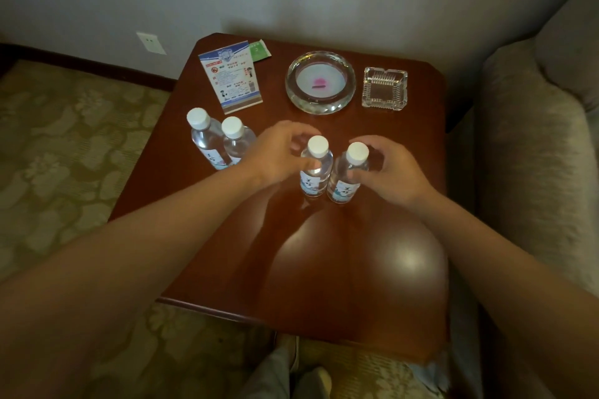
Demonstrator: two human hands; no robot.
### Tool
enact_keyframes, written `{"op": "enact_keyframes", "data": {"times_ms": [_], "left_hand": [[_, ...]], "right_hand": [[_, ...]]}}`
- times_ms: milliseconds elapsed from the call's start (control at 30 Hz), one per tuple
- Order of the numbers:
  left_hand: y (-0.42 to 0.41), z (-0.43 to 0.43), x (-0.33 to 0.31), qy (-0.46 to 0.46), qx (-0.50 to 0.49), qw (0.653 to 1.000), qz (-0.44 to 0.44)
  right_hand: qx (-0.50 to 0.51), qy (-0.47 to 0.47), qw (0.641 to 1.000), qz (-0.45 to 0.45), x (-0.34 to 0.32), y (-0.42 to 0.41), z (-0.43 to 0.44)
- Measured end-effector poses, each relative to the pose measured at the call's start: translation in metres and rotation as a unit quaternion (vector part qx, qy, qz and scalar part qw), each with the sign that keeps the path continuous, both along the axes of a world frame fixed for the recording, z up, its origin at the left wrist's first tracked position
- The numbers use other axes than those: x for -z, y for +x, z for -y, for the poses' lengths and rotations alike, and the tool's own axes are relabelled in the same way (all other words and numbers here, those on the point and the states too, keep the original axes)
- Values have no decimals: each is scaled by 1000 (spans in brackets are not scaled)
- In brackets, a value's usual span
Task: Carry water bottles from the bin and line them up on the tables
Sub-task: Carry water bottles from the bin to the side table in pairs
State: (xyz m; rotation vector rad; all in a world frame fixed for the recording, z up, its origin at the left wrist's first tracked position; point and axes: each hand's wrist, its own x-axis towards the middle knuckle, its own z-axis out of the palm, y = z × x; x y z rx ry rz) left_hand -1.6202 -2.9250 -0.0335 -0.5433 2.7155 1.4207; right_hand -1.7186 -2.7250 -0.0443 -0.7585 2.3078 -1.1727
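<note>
Several clear water bottles with white caps stand upright on a dark red wooden table (340, 269). Two of them, one bottle (202, 136) and its neighbour (236, 142), stand side by side at the left. My left hand (278, 152) grips a third bottle (316, 172) near the table's middle, fingers curled round its upper body. My right hand (389, 168) holds a fourth bottle (348, 175) just to the right of it, thumb on the front. Both held bottles rest on the tabletop, close together.
Behind the bottles stand a printed card holder (231, 76), a round glass dish (320, 81) and a square glass ashtray (384, 87). A grey armchair (534, 139) borders the table on the right. Patterned carpet (64, 155) lies to the left, a wall behind.
</note>
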Motion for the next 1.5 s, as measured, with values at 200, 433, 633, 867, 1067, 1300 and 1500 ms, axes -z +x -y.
{"op": "enact_keyframes", "data": {"times_ms": [200, 433, 633, 867, 1067, 1300, 1500], "left_hand": [[-6, 4, -16, -188, 101, 977, -16], [-6, 24, -24, -261, 111, 959, -23], [2, 53, -24, -291, 99, 952, -10], [10, 69, -28, -289, 79, 954, 2], [13, 70, -29, -279, 58, 958, 2], [14, 68, -26, -270, 39, 962, 2], [20, 67, -26, -282, 54, 958, 21]], "right_hand": [[7, 39, 999, -36, -9, 1, 6], [9, 16, 1000, -25, -9, 5, 25], [9, -4, 1000, -1, -6, 13, 56], [0, 3, 1000, -5, -6, 16, 77], [1, 4, 1000, 2, -4, 15, 84], [-1, 9, 1000, -5, -4, 16, 83], [-15, 37, 999, 20, -3, 21, 78]]}}
